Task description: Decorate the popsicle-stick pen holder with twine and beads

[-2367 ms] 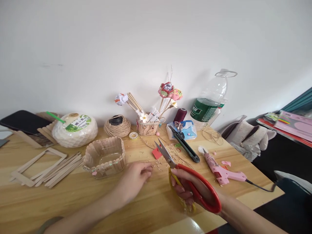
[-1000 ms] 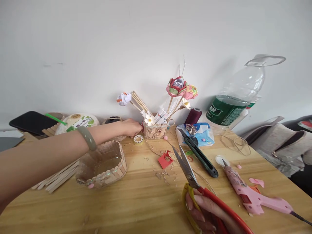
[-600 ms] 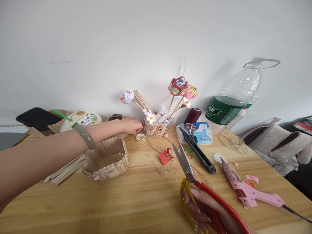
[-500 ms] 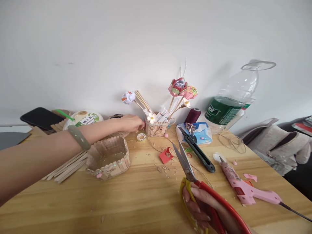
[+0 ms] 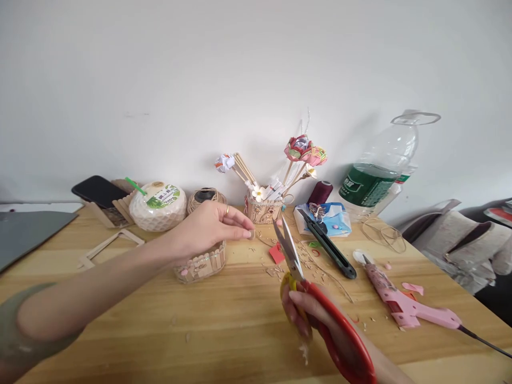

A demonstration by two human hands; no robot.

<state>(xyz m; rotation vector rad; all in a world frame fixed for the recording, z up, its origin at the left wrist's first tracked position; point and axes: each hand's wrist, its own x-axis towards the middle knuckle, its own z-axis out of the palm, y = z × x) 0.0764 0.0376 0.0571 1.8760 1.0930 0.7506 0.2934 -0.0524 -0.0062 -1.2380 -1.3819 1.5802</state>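
The right hand (image 5: 308, 320) is closed through the loops of the red-and-yellow-handled steel scissors (image 5: 316, 304), blades parted and pointing toward 11 o'clock above the light wooden tabletop (image 5: 224, 330). The left hand (image 5: 210, 229) hovers at 10 o'clock from the blade tips, thumb and forefinger pinched on a small pale wooden piece (image 5: 251, 233); its exact shape cannot be told. Directly below that hand stands the clear plastic tub clad in wooden craft sticks (image 5: 202, 264). At 12 o'clock sits the small stick-built holder of paper flowers and skewers (image 5: 264, 209); a ball of jute twine (image 5: 205, 198) lies to its left. A black utility knife (image 5: 328, 248) and a pink glue gun (image 5: 404, 304) lie at 2 and 3 o'clock of the scissors. Judgement: a clean cut calls for seating the piece deep in the blade throat, fingertips held clear, and closing in one firm stroke so the offcut does not fly.
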